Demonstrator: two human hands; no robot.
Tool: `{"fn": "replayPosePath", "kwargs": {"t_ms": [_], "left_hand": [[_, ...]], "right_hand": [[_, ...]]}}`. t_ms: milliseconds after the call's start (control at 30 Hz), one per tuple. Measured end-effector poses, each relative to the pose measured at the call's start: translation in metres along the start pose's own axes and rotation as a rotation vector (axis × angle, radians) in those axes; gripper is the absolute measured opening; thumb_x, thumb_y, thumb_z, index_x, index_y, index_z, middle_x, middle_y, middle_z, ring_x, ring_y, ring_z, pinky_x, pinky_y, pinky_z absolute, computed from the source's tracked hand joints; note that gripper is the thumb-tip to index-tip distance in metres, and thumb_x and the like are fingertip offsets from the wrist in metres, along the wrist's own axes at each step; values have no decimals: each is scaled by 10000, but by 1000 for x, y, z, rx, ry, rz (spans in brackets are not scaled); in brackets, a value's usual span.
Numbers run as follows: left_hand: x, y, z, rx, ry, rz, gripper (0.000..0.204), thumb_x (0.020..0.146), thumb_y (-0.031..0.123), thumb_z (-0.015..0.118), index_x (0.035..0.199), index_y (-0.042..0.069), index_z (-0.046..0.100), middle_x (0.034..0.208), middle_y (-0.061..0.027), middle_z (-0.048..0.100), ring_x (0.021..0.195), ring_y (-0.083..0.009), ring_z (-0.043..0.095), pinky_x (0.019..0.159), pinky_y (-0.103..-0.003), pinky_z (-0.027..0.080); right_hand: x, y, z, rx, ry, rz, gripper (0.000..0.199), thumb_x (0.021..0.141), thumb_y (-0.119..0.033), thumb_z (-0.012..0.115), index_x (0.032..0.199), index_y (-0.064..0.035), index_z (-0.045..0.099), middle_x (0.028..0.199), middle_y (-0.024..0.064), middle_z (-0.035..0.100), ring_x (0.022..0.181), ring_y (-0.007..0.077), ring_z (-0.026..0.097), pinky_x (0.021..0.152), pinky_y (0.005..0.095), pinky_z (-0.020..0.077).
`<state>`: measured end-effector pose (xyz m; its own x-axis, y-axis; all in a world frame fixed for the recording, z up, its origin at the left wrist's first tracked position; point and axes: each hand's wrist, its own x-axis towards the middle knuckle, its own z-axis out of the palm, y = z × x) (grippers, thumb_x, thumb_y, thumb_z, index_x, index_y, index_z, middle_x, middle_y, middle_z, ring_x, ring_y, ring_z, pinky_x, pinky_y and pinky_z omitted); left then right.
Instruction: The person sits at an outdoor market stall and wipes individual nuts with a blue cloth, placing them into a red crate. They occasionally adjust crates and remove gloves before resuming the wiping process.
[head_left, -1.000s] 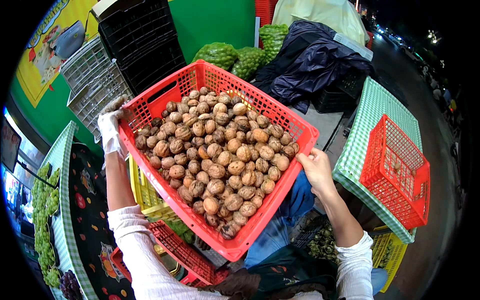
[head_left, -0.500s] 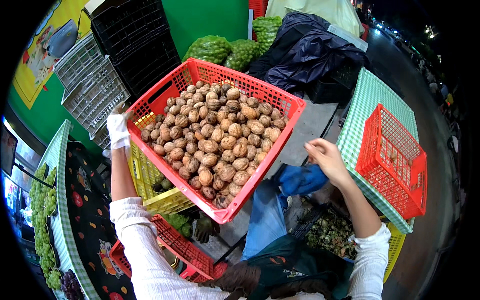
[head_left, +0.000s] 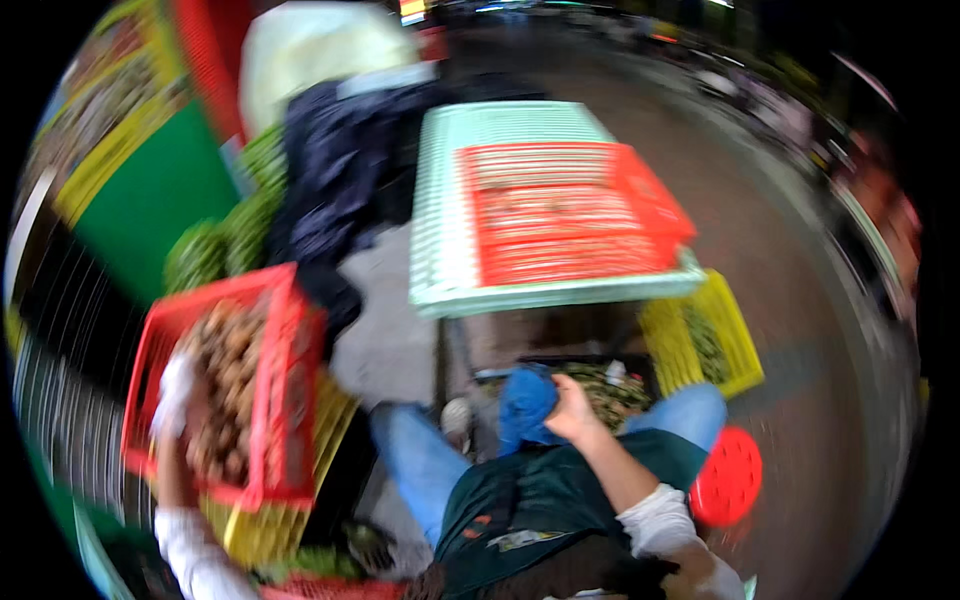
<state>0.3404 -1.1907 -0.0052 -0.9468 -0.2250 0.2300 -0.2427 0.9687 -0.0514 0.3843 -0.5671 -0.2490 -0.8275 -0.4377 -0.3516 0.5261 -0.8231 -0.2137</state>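
A red plastic crate (head_left: 300, 340) of walnuts (head_left: 235, 385) rests at the left on a yellow crate (head_left: 330, 430). My left hand (head_left: 177, 390), in a white glove or wrap, is inside the red crate against the walnuts. Motion blur smears its fingers. In front of my lap, my right hand (head_left: 575, 408) is closed at the edge of a crumpled blue cloth or glove (head_left: 527, 402).
Ahead, an empty-looking red crate (head_left: 560, 210) stands on a checked green table (head_left: 440, 230). Below it are a dark tray of husks (head_left: 610, 395) and a yellow crate (head_left: 735, 330). A red stool (head_left: 727, 478) is at right; dark plastic sheeting (head_left: 335, 170) lies beyond the walnuts.
The view has swung right. The walnut crate, held up before, now rests at the left. My left hand has left its rim for the nuts; my right hand has come to the blue cloth.
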Motion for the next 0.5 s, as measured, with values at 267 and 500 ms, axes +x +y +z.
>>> {"fn": "replayPosePath", "kwargs": {"t_ms": [267,500], "left_hand": [[-11,117,-61,-638,412,164,192,876,194,584,995,43,583,820,-58,566,706,-153,546,630,-290,478],[-172,328,-81,-1571,-407,-107,398,923,436,475,992,60,587,892,-33,562,760,-112,519,710,-268,455]], "right_hand": [[-72,-26,-44,157,8,-247,260,925,-199,567,1140,-54,590,1154,63,618,1011,182,595,866,343,516],[-92,-47,17,-408,-76,-437,292,900,-277,588,1097,-62,601,924,86,631,846,234,601,738,436,464]]}}
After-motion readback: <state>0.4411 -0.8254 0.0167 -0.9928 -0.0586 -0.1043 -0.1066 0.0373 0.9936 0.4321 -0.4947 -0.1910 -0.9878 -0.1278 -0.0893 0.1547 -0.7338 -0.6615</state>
